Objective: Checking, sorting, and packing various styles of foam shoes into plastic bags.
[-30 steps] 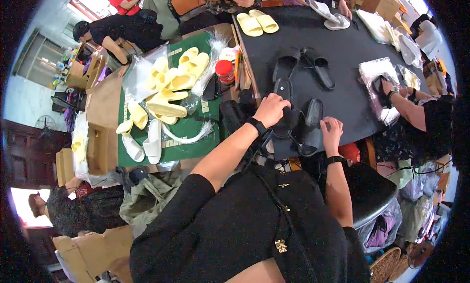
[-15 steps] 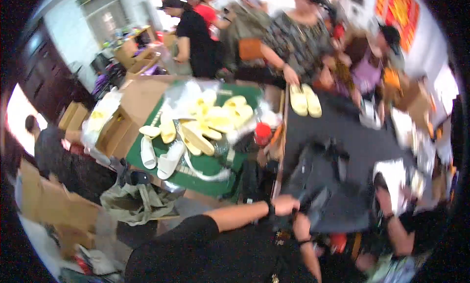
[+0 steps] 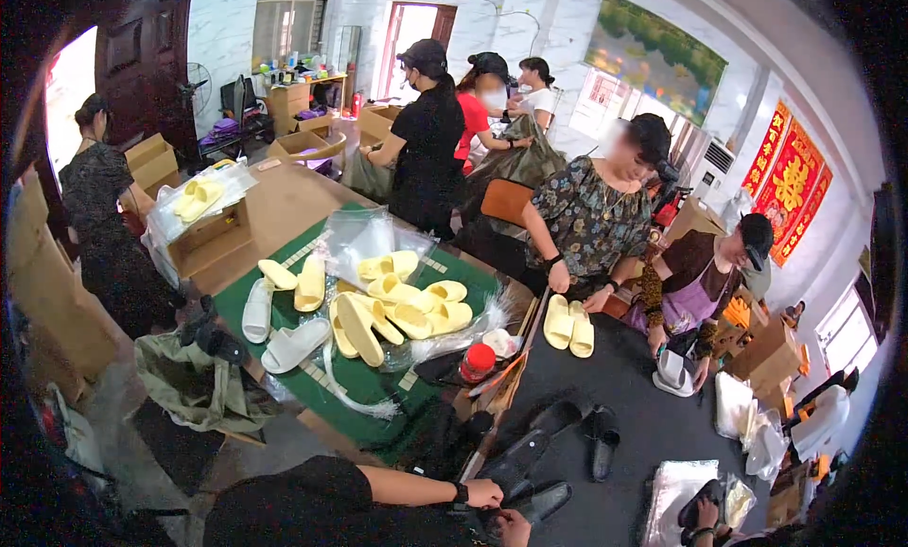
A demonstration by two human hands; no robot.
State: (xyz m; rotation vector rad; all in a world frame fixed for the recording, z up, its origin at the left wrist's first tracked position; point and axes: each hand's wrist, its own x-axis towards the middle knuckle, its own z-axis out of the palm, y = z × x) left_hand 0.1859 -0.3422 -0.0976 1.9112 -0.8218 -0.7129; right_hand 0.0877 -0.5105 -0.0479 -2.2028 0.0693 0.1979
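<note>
Both hands, the left hand [image 3: 484, 493] and right hand [image 3: 515, 528], sit close together at the near edge of the dark bench [image 3: 634, 434], fingers closed on a black slipper [image 3: 534, 503]. More black slippers [image 3: 577, 429] lie just beyond on open bench surface. Yellow slippers [image 3: 397, 306] crowd the green mat [image 3: 284, 329] to the left.

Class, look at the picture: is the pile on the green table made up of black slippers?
No: the slippers piled on the green table are yellow and white.
</note>
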